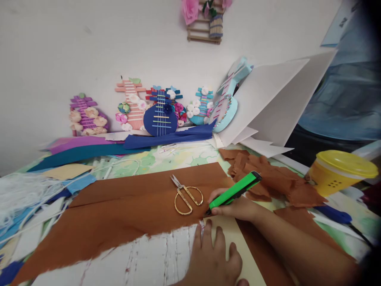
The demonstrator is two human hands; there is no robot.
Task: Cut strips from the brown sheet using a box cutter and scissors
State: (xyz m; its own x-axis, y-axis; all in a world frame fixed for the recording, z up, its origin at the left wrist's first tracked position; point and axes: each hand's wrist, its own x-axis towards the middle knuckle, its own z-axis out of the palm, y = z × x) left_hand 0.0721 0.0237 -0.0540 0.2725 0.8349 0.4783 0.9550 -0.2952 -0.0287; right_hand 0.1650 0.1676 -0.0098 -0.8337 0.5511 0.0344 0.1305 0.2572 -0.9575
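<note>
As the tip of the green cutter [232, 193] points down by the top edge of the cream card [238, 238], short, light strokes at a low angle should serve you best. Your right hand [239, 208]: grip closed round the cutter's body, fingers near the blade end. Your left hand [210, 256]: grip open, fingers spread over the white sheet [149, 254] and the card, nothing grasped; fingertips close to the blade, best set aside from its line while pressing firmly. Brown paper [119, 210]: spread on the surface [205, 157], reaching the cutter's tip; smooth it flat, since a ripple could snag. Gold-handled scissors [176, 181]: on the brown paper, blades slightly apart, near the cutter; better moved clear. Brown scraps [256, 174]: heaped beyond your right hand.
</note>
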